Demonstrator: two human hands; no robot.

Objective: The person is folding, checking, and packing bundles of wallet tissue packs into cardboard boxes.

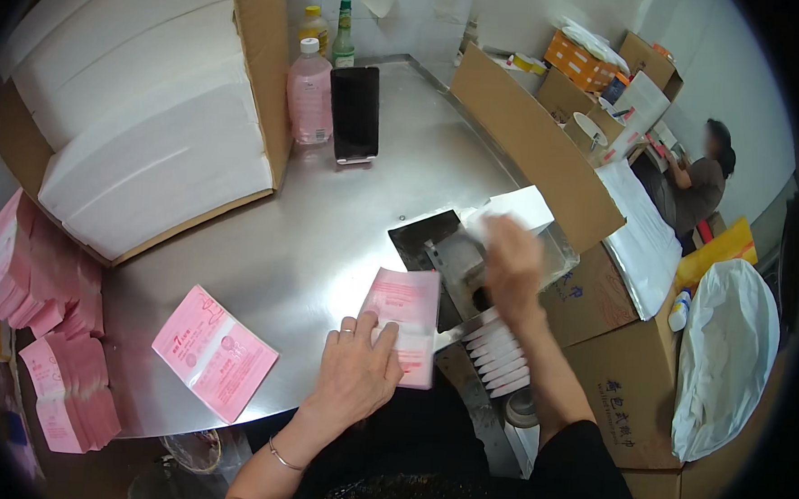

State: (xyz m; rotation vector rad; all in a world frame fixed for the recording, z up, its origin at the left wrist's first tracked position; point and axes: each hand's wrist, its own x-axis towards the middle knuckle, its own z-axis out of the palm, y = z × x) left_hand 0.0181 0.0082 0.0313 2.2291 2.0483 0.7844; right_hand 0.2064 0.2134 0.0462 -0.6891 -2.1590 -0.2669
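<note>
My left hand [359,369] lies over a pink printed plastic packet [412,295] at the table's near edge, its fingers spread on top and the thumb hidden. My right hand [513,264] is smeared by motion above a metal fixture [458,253] set into the table. By its fingertips is a white block [521,207], perhaps a stack of paper; whether the hand grips any of it cannot be made out. Left of my left hand lies a pink printed stack of packets [216,353] on the steel table [328,232].
A large carton [262,71] of white sheets stands at the left, above bundled pink packets [63,385]. A phone [355,113] leans by a pink bottle [310,96]. White rolled pieces [498,356] sit below the fixture. Cartons [614,387] and a white bag [728,357] fill the right; a seated person [706,180] is beyond.
</note>
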